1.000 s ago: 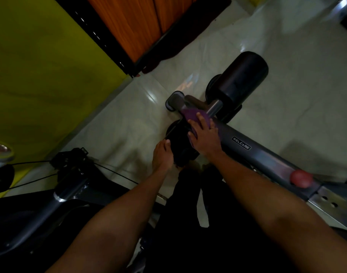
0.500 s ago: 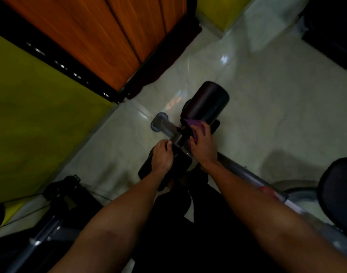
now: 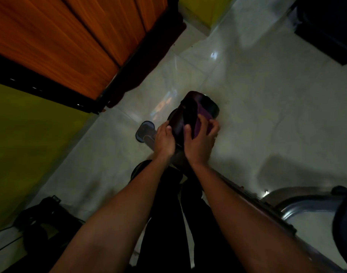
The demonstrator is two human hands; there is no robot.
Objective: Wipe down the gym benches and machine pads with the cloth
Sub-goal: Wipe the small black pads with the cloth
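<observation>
A black roller pad (image 3: 205,104) sticks out from the end of a grey machine arm (image 3: 267,203) near the middle of the head view. A purple cloth (image 3: 202,119) lies over the pad's near side. My right hand (image 3: 200,143) curls its fingers and thumb around the cloth and pad. My left hand (image 3: 164,139) holds the dark lower roller pad (image 3: 176,123) on the left side, fingers curled on it. A grey bar end (image 3: 146,132) pokes out left of my left hand.
Pale tiled floor (image 3: 267,115) spreads to the right. An orange wooden door (image 3: 60,40) and a yellow wall (image 3: 26,134) stand at left. Dark machine parts and cables (image 3: 42,219) sit at lower left; a black seat pad (image 3: 346,223) shows at the right edge.
My right hand has slid the cloth from the metal bar out onto the roller pad. My left hand has moved up to the lower pad. The view has tilted toward the door.
</observation>
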